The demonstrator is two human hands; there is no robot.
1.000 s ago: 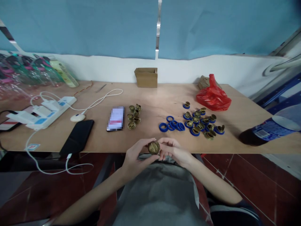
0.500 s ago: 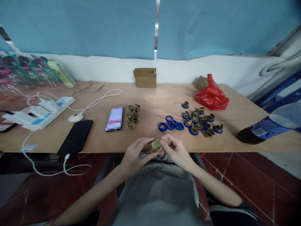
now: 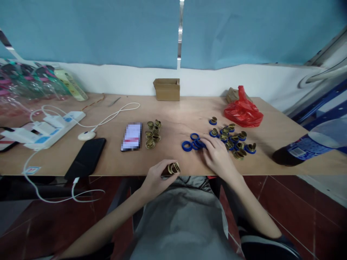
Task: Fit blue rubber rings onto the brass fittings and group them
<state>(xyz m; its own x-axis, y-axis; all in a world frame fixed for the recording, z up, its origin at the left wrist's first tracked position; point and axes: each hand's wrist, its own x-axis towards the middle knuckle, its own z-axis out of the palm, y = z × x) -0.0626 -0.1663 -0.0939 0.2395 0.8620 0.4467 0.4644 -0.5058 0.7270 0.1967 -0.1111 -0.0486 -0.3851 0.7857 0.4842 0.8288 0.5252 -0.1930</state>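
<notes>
My left hand (image 3: pixel 158 179) is closed around a small brass-coloured fitting (image 3: pixel 174 168) with a raised flap, held just over the table's front edge, its round side facing up. Over to the right, my right hand (image 3: pixel 218 155) is at the loose blue rings (image 3: pixel 187 146), with fingertips and thumb closed on a blue ring (image 3: pixel 201 143); the fingers partly hide it. Past that hand lie several brass fittings seated in blue rings (image 3: pixel 249 148). Another group of brass fittings (image 3: pixel 150 144), without rings, stands left of centre.
A phone (image 3: pixel 131 136) with a lit screen and a dark phone (image 3: pixel 86 158) lie left, near a power strip (image 3: pixel 55 130) with white cables. Plastic bottles (image 3: pixel 29 86) crowd the far left. At the back are a cardboard box (image 3: pixel 167 89) and a red bag (image 3: pixel 243 112); a cola bottle (image 3: pixel 300 150) lies right.
My right hand has left the brass fitting and moved right to the blue rings. My left hand keeps the fitting, which is now turned with its round opening upward.
</notes>
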